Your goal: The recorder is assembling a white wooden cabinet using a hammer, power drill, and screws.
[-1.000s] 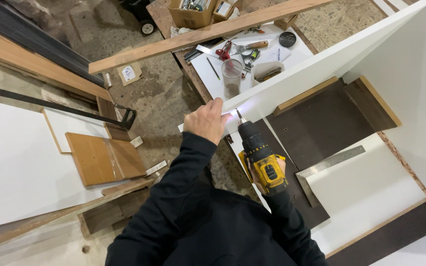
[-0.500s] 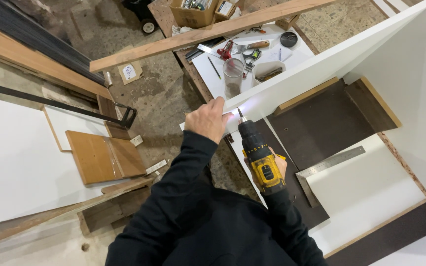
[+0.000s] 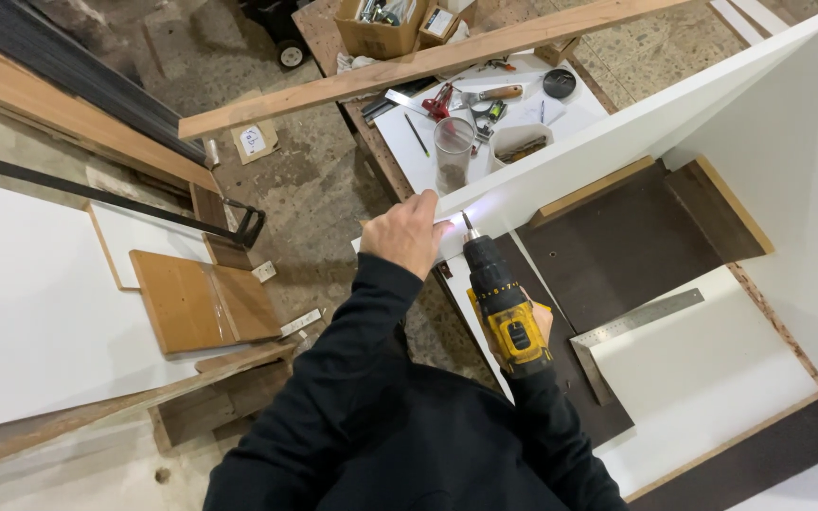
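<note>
Head view: our left hand [image 3: 409, 237], fingers spread, is pressing the white panel [image 3: 617, 123]. Our right hand [image 3: 537, 326] is gripping the yellow drill [image 3: 504, 303], its tip touching the panel at 12 o'clock.

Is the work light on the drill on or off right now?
On. A bright white glow falls on the white panel edge right at the tip of the drill, beside the left hand.

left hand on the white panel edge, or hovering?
Touching. The head view shows the left hand resting on the white panel edge, fingers draped over it beside the drill tip, no gap visible.
</note>
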